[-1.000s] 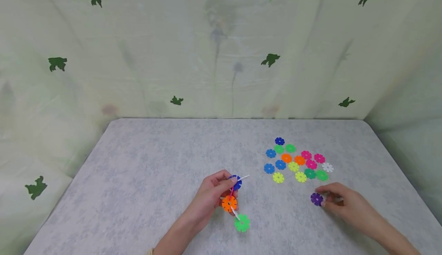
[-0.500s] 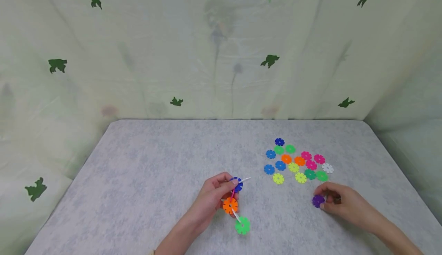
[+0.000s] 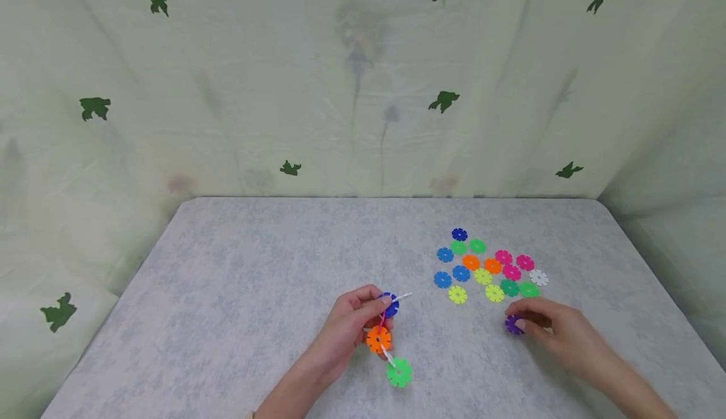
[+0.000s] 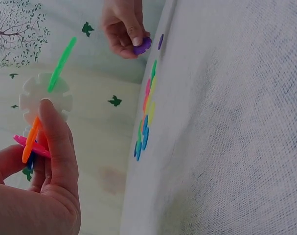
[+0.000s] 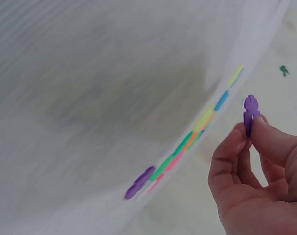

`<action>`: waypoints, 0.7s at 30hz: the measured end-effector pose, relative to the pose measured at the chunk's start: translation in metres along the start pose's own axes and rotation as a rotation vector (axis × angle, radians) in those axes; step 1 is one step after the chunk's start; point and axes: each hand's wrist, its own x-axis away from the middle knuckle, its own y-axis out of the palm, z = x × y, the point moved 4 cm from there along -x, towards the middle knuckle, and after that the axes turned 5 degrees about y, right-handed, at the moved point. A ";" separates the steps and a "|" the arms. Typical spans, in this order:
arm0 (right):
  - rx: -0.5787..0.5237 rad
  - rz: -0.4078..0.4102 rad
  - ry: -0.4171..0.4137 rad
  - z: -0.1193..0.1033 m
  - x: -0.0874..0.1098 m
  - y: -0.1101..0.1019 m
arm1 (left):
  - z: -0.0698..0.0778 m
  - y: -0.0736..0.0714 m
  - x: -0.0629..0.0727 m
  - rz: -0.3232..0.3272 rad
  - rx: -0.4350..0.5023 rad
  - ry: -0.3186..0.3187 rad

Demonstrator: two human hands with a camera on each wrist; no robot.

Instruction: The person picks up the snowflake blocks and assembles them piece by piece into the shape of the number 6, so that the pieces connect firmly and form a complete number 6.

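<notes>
My left hand pinches a chain of slotted snowflake discs joined edge to face. From top to bottom it shows a white disc seen edge-on, a dark blue disc, a pink one, an orange disc, another white disc and a green disc hanging lowest. Off to the right, my right hand holds a single purple disc between thumb and fingers, raised above the table in the right wrist view. A second purple disc lies on the table, hidden in the head view.
Several loose discs lie flat on the grey table right of centre, among them a yellow disc, a light blue disc and a white disc. A patterned curtain hangs behind the table.
My right hand has shifted slightly left and away from me with the purple disc, whose tilt has changed. The left hand and its chain stay nearly still.
</notes>
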 end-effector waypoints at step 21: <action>-0.181 0.160 -0.063 -0.070 0.004 0.016 | -0.001 0.002 0.001 0.001 -0.016 -0.015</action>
